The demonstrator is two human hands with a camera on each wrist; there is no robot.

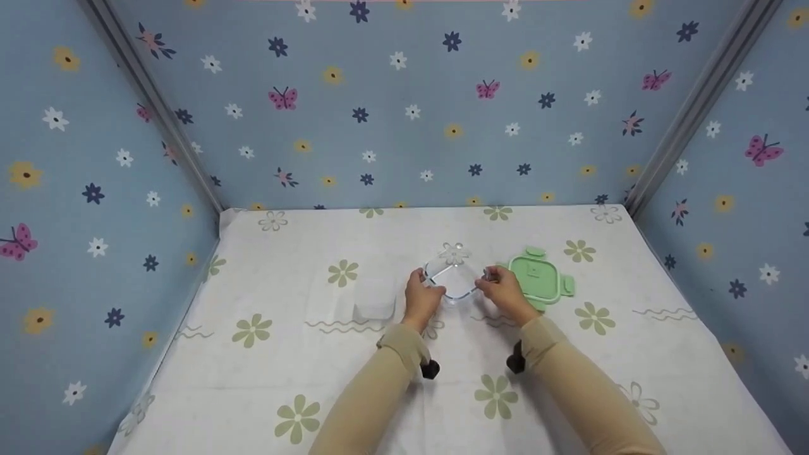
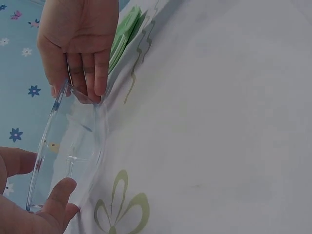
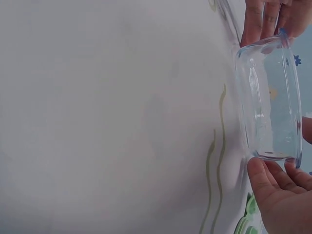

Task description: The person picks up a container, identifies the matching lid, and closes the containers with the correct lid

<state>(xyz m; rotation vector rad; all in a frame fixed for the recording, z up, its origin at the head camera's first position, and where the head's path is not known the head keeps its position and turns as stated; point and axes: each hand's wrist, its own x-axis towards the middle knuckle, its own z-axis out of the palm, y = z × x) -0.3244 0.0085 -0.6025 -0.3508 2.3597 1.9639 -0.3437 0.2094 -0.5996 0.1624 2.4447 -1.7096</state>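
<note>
A clear, squarish glass food container (image 1: 456, 282) is held between both hands over the middle of the cloth. My left hand (image 1: 422, 298) grips its left side, with the thumb against the near wall and fingers at the rim. On the opposite side, my right hand (image 1: 504, 289) pinches the rim and wall. The right wrist view shows the container (image 3: 268, 102) side-on, with its base at or close to the cloth; whether it touches I cannot tell. Just right of the right hand lies a green lid (image 1: 535, 279) with its side flaps spread outward.
A translucent whitish box (image 1: 374, 301) stands on the cloth left of the left hand. The white, flower-printed cloth (image 1: 404, 404) covers the table. Blue patterned panels (image 1: 392, 133) enclose the back and both sides, with grey posts (image 1: 689, 120) at the corners.
</note>
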